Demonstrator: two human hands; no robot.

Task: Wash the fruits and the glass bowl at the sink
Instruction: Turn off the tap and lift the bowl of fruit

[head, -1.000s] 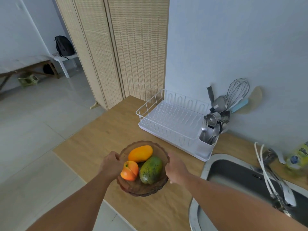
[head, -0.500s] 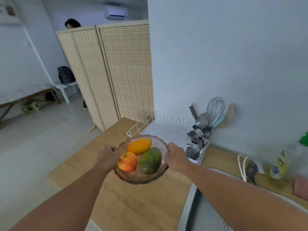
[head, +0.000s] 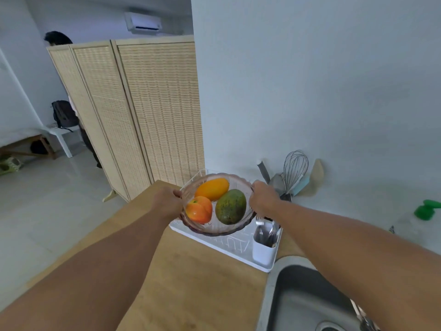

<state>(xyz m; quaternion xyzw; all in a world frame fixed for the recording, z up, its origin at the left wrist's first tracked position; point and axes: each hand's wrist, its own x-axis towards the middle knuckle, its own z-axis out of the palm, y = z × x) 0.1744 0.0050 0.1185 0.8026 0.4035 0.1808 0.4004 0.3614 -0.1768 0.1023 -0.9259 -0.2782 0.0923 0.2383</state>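
I hold a ribbed glass bowl in the air above the white dish rack. My left hand grips its left rim and my right hand grips its right rim. Inside lie a yellow-orange mango, a green mango and an orange-red fruit. The steel sink is at the lower right, partly hidden by my right forearm.
A white cutlery holder with utensils and a whisk stands at the rack's right end. The wooden counter runs below the bowl. A green bottle top sits far right. A woven folding screen stands behind, with a person beyond it.
The bowl with the fruits has been lifted off the counter and carried right, now above the dish rack. The view has tilted up and shifted toward the sink.
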